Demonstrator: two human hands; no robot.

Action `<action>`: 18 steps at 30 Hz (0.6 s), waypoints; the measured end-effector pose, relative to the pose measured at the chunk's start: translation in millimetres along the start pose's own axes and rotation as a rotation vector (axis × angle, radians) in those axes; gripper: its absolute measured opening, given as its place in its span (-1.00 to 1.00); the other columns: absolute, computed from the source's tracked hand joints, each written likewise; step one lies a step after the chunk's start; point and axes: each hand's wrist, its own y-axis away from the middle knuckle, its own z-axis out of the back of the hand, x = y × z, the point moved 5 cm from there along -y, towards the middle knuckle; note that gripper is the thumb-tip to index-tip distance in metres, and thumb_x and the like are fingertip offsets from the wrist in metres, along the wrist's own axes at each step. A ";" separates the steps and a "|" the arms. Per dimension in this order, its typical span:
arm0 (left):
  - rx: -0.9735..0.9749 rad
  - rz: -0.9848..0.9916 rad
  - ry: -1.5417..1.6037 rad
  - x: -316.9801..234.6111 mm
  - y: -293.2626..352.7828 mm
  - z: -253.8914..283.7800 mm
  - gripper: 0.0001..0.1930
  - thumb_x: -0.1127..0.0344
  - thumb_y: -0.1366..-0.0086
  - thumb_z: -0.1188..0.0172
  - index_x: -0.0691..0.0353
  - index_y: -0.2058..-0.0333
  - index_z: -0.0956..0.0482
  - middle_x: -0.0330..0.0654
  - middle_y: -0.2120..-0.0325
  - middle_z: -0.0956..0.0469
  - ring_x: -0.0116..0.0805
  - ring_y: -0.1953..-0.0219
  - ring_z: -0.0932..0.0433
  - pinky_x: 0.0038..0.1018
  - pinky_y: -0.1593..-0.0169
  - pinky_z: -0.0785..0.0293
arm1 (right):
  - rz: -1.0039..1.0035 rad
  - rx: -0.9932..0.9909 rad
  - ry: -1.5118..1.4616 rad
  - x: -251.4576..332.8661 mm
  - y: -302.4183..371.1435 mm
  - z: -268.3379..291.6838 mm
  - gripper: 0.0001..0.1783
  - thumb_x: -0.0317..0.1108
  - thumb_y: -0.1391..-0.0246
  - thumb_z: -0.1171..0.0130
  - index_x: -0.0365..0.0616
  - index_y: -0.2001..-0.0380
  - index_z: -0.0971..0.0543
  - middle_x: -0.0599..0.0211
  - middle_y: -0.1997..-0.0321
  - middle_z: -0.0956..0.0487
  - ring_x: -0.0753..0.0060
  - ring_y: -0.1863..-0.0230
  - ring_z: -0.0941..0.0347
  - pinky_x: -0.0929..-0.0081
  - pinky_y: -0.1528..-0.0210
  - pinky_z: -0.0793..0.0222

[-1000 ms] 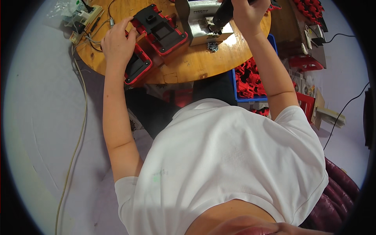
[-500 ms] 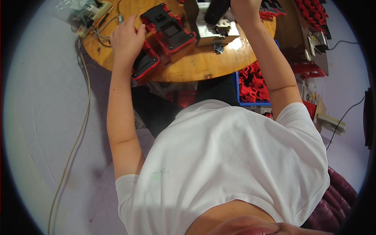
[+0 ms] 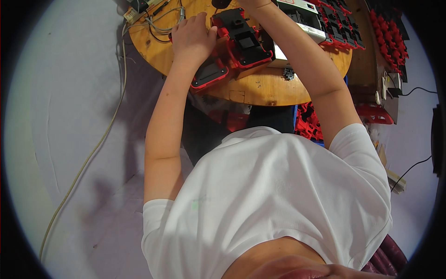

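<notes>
My left hand [image 3: 193, 41] rests against the left side of a red-and-black plastic housing [image 3: 245, 44], thumb apart from the fingers, which lie stretched out. Below that hand sits a smaller red-and-black piece [image 3: 210, 74], next to the larger housing. At the top edge, my right hand [image 3: 254, 3] is cut off by the frame. It is closed on a black hand tool, of which a dark rounded end [image 3: 221, 3] shows beyond the housing's far end. The tool's exact kind cannot be made out.
A white and metal box-shaped device [image 3: 304, 21] stands partly behind my right forearm. Small dark screws [image 3: 288, 74] lie in a pile on the round wooden table [image 3: 265, 93]. More red-and-black parts [image 3: 341, 28] sit at right; grey cables [image 3: 160, 28] lie at far left.
My right hand has moved left with the black tool, from over the box-shaped device to the housing's far end. The whole view has shifted, so the table appears farther right and lower.
</notes>
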 end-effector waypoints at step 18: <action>-0.037 -0.016 0.044 1.2 1.6 2.5 -0.54 0.02 -0.28 -0.16 0.06 -0.10 -0.52 -0.14 0.14 -0.62 -0.07 0.03 -0.54 -0.13 -0.12 -0.33 | -0.082 -0.035 0.076 14.3 -7.4 -5.6 -0.73 -0.30 -0.16 -0.28 -0.12 0.27 -0.37 0.53 0.51 -0.45 0.72 0.58 -0.32 0.66 0.54 -0.29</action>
